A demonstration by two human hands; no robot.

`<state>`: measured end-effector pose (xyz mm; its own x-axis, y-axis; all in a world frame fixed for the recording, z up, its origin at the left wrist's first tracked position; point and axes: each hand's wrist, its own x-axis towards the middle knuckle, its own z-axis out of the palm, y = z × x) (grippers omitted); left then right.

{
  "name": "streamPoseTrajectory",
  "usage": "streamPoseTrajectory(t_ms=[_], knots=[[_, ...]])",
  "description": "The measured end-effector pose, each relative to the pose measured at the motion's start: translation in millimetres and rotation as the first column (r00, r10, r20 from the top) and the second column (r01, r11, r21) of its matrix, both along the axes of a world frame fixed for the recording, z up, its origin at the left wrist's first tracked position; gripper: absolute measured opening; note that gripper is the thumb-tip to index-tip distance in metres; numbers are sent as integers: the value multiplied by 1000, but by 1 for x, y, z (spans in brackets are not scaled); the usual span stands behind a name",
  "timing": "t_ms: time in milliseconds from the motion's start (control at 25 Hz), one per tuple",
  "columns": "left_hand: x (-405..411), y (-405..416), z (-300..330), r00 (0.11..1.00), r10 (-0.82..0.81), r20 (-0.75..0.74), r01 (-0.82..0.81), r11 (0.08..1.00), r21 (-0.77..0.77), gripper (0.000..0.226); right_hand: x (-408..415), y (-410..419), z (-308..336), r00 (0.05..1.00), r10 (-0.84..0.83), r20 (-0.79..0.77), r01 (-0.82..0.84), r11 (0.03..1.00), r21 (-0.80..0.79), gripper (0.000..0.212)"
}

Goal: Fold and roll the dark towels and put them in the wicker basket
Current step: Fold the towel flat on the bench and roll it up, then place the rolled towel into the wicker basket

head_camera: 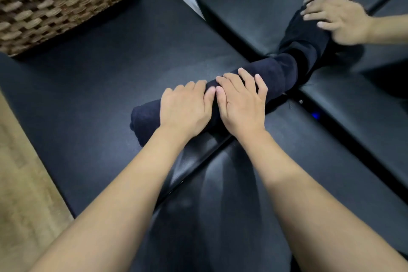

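A dark navy towel [277,70], rolled into a long cylinder, lies slantwise across the black tabletop [95,86]. My left hand [185,109] rests palm-down on the roll's left half, its fingers laid over the top. My right hand [240,104] presses the middle of the roll right beside it, fingers spread and nearly straight. The roll's left end [143,120] sticks out past my left hand. The wicker basket [55,0] stands at the table's far left corner, well apart from the towel; its inside is out of view.
A glossy mirror-like surface [254,17] at the right reflects the towel and both hands [340,17]. A small blue light [316,115] glows at its lower edge. Pale wooden floor [19,183] shows beyond the table's left edge.
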<state>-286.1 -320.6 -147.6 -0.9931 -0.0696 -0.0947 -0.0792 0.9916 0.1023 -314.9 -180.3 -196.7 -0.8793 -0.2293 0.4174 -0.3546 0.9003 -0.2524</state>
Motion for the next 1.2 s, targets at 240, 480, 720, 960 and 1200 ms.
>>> streamPoseTrajectory(t_ms=[240, 480, 720, 960, 1200], knots=[[38, -17, 1, 994, -43, 98, 59, 984, -167, 104, 13, -2, 6, 976, -14, 219, 38, 994, -104, 46], [24, -4, 13, 983, 22, 181, -12, 998, -57, 84, 35, -6, 18, 871, -49, 489, 237, 913, -331, 71], [58, -13, 16, 966, -14, 259, -35, 983, 181, 74, 73, -23, 27, 717, 109, 688, 568, 482, -668, 73], [72, -6, 14, 863, 66, 502, -381, 737, 558, 61, 91, -23, 29, 609, 241, 756, 725, 217, -653, 55], [83, 8, 20, 827, 141, 544, -507, 607, 612, 62, 100, -19, 38, 567, 236, 789, 767, 198, -610, 78]])
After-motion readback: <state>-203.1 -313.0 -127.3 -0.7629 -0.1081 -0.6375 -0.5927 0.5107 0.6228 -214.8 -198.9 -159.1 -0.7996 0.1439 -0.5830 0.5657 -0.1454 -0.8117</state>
